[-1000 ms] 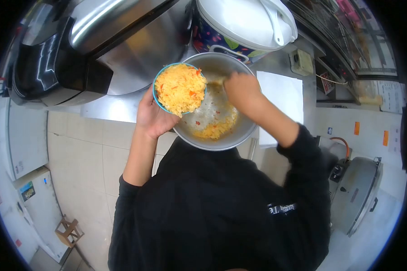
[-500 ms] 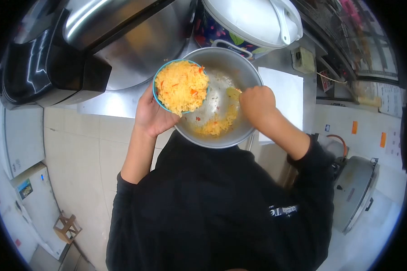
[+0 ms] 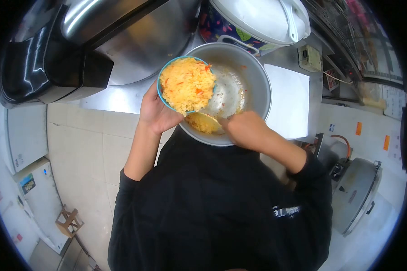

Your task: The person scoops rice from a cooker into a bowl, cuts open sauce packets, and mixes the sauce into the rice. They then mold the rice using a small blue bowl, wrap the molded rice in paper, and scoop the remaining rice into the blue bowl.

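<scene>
A blue-rimmed bowl heaped with yellow rice rests in my left hand, whose fingers wrap its left side and underside. The bowl is held over the left edge of a round metal pot. Inside the pot, my right hand is closed on the handle of a spoon. The spoon's head touches the leftover rice at the pot's near left side. Bits of rice and red pieces cling to the pot's bottom.
A large steel appliance with a black part stands at left. Behind the pot is a patterned container with a white lid. White paper lies right of the pot. A small wooden stool stands on the floor at lower left.
My right hand has moved down and left, carrying the spoon from the pot's right side to the rice at its near left. The rice at the bottom is now gathered further left.
</scene>
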A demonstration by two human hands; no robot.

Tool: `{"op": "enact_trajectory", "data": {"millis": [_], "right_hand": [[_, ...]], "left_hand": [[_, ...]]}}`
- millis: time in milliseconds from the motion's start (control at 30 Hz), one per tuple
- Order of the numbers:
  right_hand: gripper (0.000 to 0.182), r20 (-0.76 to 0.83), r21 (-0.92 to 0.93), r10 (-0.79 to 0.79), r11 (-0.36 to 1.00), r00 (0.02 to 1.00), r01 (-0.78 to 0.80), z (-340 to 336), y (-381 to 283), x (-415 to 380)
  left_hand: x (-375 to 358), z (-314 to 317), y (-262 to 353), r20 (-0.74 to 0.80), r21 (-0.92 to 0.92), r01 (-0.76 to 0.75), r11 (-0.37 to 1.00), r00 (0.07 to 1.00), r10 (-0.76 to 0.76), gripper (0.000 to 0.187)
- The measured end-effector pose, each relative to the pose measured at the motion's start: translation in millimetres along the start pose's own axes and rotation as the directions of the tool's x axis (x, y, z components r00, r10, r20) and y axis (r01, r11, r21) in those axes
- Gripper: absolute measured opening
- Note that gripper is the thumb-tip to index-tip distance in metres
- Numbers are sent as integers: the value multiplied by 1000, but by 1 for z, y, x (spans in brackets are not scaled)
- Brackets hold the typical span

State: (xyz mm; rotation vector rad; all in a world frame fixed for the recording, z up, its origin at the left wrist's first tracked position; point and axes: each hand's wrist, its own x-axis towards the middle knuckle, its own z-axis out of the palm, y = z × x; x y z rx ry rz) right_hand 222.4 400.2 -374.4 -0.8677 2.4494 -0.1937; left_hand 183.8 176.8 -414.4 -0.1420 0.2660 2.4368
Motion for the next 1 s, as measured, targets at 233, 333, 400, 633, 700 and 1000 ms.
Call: {"op": "enact_trajectory", "data": {"millis": [233, 333, 400, 633, 700, 1000], "right_hand": [[24, 29, 353, 72, 933, 997, -78, -27, 22, -23], [25, -38, 611, 81, 791, 996, -41, -20, 43, -30], [25, -35, 727, 144, 683, 989, -74, -26, 53, -42], [25, -277, 590, 428, 782, 860, -199, -77, 56, -70], [25, -458, 464, 389, 872, 800, -158, -78, 49, -64], [38, -564, 44, 419, 875, 712, -481, -32, -7, -48]], "left_hand": [[0, 3, -1, -44, -74, -47, 996, 998, 43, 63], [-6, 3, 1, 64, -162, -41, 986, 997, 52, 58], [-9, 5, 0, 111, -188, -31, 982, 992, 53, 56], [7, 37, -26, -184, -11, -105, 994, 978, 101, 51], [16, 35, -36, -219, 21, -93, 995, 971, 95, 52], [34, 33, -69, -244, 112, -207, 972, 942, 229, 52]]}}
